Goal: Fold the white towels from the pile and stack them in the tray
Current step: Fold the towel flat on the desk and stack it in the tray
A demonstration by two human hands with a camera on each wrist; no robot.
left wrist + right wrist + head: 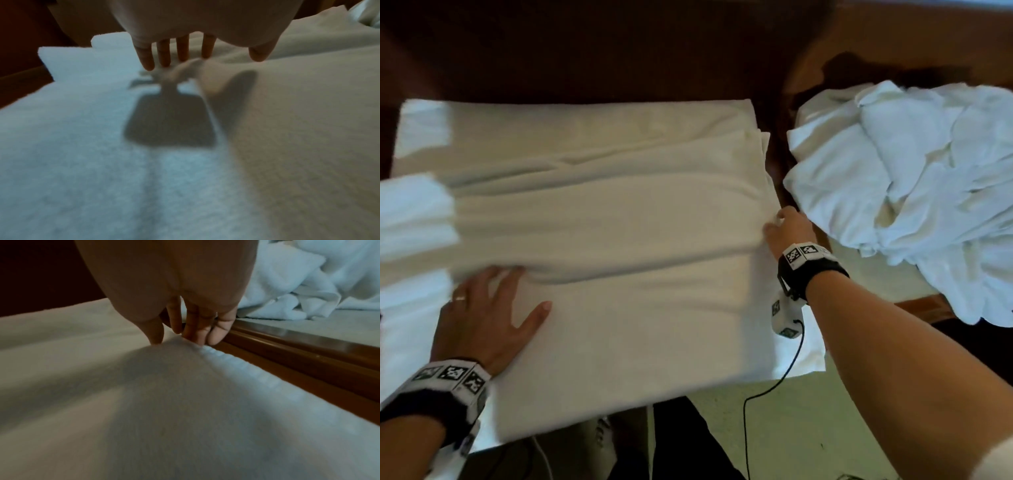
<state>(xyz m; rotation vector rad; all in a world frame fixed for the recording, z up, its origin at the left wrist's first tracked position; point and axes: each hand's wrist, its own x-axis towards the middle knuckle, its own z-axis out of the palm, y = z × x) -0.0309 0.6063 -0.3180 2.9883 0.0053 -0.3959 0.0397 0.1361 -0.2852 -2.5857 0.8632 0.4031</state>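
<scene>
towel in work: the white towel (599, 240) is lying spread across the middle of the head frame, already doubled into long horizontal layers, creases running left to right.
right hand: right hand (786, 228) is sitting at the towel's right edge, centre-right of frame; the wrist view shows thumb and fingers (197, 331) pinching that edge, so it is holding cloth, not flat.
left hand: left hand (489, 315) is lying at lower left, fingers straight and spread, palm pressing down on the lower layer; holding nothing.
step: looks like a mid-fold; left is pinning, right is gripping the end, probably getting ready to bring it across.
next move: likely calling for lifting the right edge and carrying it leftward, lining up edges, with the left hand sliding clear or serving as the fold line. Layers are slightly offset at the right side, so alignment needs care.
pile: unfolded towels (914, 185) are heaped at upper right, just beside the working towel, plenty remaining.
tray: wooden rim (298, 344) is showing under the pile side; can't tell whether that is the tray.
surface: dark wood (585, 51) along the top of frame.
</scene>
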